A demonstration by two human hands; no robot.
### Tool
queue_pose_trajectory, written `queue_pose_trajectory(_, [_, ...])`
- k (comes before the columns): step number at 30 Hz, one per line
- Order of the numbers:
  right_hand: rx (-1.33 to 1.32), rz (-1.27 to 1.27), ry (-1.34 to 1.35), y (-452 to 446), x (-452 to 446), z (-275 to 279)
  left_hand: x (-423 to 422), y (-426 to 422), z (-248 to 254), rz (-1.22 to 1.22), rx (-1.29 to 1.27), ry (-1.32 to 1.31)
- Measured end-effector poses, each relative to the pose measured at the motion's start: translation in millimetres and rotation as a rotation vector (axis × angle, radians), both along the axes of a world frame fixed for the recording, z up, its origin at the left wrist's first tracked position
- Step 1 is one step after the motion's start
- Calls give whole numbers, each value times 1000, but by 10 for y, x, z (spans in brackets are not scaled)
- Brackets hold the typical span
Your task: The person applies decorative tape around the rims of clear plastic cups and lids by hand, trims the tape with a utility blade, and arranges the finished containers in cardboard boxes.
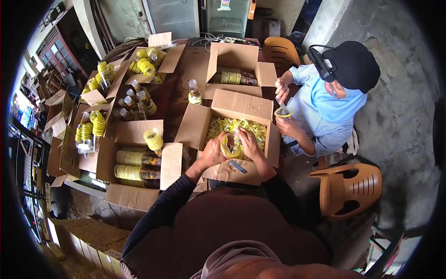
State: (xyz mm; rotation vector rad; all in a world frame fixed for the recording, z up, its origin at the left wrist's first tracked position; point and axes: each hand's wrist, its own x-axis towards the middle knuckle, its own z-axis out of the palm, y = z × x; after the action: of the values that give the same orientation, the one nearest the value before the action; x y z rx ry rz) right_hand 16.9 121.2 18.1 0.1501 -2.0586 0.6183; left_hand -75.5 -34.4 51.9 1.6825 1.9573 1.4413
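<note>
My left hand is closed round the left side of a yellow-rimmed clear cup. On the cup's other side is my right hand, its fingers bent against the rim; anything small between them is hidden. Both hands are over an open cardboard box full of yellow strips. A dark blade-like tool lies on the box's near flap, just below my hands.
A co-worker at the right holds another yellow-rimmed cup. Boxes of stacked yellow-rimmed cups stand at left and back. A bottle-like container stands behind my box. Orange chairs are at the right.
</note>
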Motion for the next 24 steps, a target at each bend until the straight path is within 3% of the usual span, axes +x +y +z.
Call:
queue_pose_trajectory(2, [-686,21,-316,-71,8,146,63,71,57,57,30,45])
queue_pose_trajectory(3, [-877,6,-289,-51,-65,18,72,106,18,124,22,91])
queue_pose_trajectory(4, [-877,-5,-285,-102,-138,-3,73,133,-27,192,13,134])
queue_pose_trajectory(6, [-1125,-163,-66,-191,-265,-64,52,146,-68,215,-4,121])
queue_pose_trajectory(7, [-1192,-226,-124,-155,-290,-225,38,112,-55,247,18,141])
queue_pose_trajectory(8, [-1701,-236,-83,3,-343,-345,20,70,-56,280,40,161])
queue_pose_trajectory(11, [-1538,-338,-39,445,-225,-704,-24,-57,-220,282,74,121])
queue_pose_trajectory(13, [-1032,-332,-482,454,-175,-737,-62,-125,-268,290,31,99])
queue_pose_trajectory(14, [-1038,-334,-485,405,-169,-783,-81,-141,-299,288,24,97])
queue_pose_trajectory(16, [-780,-424,-675,283,-180,-717,-118,-124,-292,282,52,69])
queue_pose_trajectory(17, [-781,-499,-771,115,-171,-361,-131,-152,-251,260,-7,15])
queue_pose_trajectory(18, [-778,-500,-773,120,-166,-413,-158,-143,-273,261,-6,12])
queue_pose_trajectory(20, [-572,-262,-704,124,-179,-667,-254,-101,-353,204,106,-37])
queue_pose_trajectory(21, [-382,-261,-522,87,-207,-689,-292,-95,-373,203,104,-43])
queue_pose_trajectory(24, [-447,-342,-485,113,-329,-575,-388,-102,-422,220,13,30])
